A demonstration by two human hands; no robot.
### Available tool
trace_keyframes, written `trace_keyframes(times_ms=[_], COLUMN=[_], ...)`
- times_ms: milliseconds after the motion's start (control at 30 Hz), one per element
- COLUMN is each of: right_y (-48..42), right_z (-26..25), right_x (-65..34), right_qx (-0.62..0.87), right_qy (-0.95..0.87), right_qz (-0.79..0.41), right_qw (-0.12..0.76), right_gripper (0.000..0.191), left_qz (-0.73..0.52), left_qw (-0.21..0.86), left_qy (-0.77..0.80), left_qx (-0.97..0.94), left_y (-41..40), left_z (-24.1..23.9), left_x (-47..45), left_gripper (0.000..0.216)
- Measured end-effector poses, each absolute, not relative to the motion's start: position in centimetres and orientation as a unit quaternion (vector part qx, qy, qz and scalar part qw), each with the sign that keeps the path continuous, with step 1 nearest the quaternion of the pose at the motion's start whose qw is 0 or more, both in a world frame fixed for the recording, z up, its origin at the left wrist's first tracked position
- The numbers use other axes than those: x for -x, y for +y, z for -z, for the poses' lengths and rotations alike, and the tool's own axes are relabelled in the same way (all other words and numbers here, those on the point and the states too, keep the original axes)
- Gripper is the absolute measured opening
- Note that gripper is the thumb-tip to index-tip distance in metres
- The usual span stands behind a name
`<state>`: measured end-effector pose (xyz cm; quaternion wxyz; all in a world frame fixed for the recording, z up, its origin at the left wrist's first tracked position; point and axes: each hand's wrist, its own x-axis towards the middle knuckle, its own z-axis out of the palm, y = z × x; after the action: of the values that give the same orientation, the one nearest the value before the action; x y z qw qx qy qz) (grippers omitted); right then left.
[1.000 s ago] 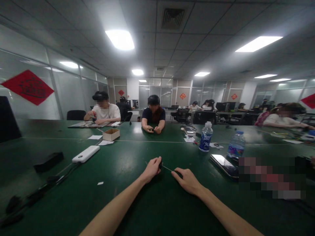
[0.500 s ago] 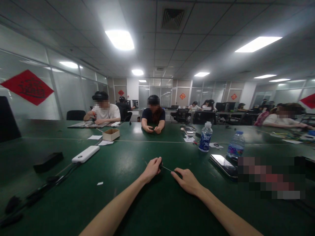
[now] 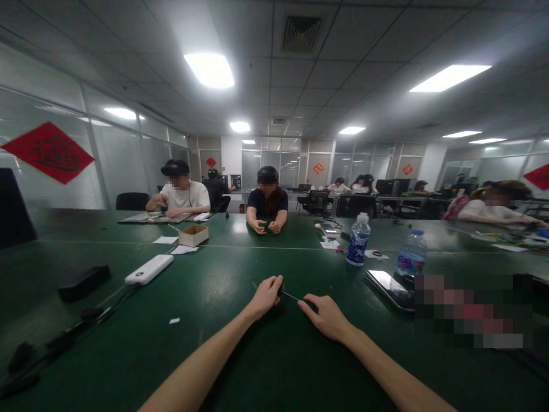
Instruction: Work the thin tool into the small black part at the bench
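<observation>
Grip, left hand (image 3: pixel 266 296): fingers curled, thumb and fingertips pinched on a small dark part (image 3: pixel 279 290); what the part is cannot be told.
Grip, right hand (image 3: pixel 328 316): fingertips closed on the near end of a thin rod (image 3: pixel 291 296); palm faces down, close to the table.
Thin rod: spans the gap between the two hands, tilted slightly down toward the right hand, just above the green table (image 3: pixel 240 355).
Forearms: both bare, converging from the lower edge toward the table's middle.
Right of hands: phone (image 3: pixel 388 288) lying flat, screen up; behind it two water bottles (image 3: pixel 358 239) (image 3: pixel 410 253), upright, well apart from the hands.
Left of hands: white power bank (image 3: pixel 149 269) lying flat; beyond it a black box (image 3: pixel 84 282) and dark cables (image 3: pixel 64 337).
Far side: open cardboard box (image 3: pixel 194 234) with paper slips beside it; a seated person (image 3: pixel 267 201) directly opposite, both hands together on the table.
</observation>
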<state>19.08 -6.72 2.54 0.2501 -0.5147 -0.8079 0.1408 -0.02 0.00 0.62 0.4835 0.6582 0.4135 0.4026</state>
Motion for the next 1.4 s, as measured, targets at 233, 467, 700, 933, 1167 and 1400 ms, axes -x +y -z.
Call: trace_keyframes(times_ms=[233,467,700,933,1167,1400], right_y=[-6.70,-6.66,-6.77,-6.67,-6.46,-6.72], right_z=[-2.38,-2.43,-2.53,-2.56,-2.17,-2.49], right_x=[-19.19,-19.17,-19.09,-19.15,-19.22,-19.15], right_qx=[0.510,0.511,0.513,0.514,0.517,0.516], right_qy=[-0.810,-0.807,-0.807,-0.809,-0.807,-0.809], right_qz=[-0.140,-0.152,-0.148,-0.136,-0.135,-0.133], right_qw=[0.255,0.254,0.252,0.250,0.250,0.248], right_gripper=[0.045,0.045,0.044,0.043,0.043,0.042], left_qz=[-0.395,-0.396,-0.395,-0.407,-0.403,-0.395], left_qw=[0.493,0.497,0.490,0.469,0.469,0.470], left_qy=[0.418,0.413,0.418,0.417,0.423,0.424], left_qx=[-0.653,-0.653,-0.656,-0.664,-0.663,-0.666], left_y=[-0.34,-0.57,-0.44,-0.22,-0.32,-0.58], left_z=[-0.97,-1.28,-1.11,-0.90,-0.95,-1.28], left_x=[0.11,0.16,0.10,-0.11,0.04,0.02], left_gripper=[0.049,0.048,0.048,0.048,0.047,0.049])
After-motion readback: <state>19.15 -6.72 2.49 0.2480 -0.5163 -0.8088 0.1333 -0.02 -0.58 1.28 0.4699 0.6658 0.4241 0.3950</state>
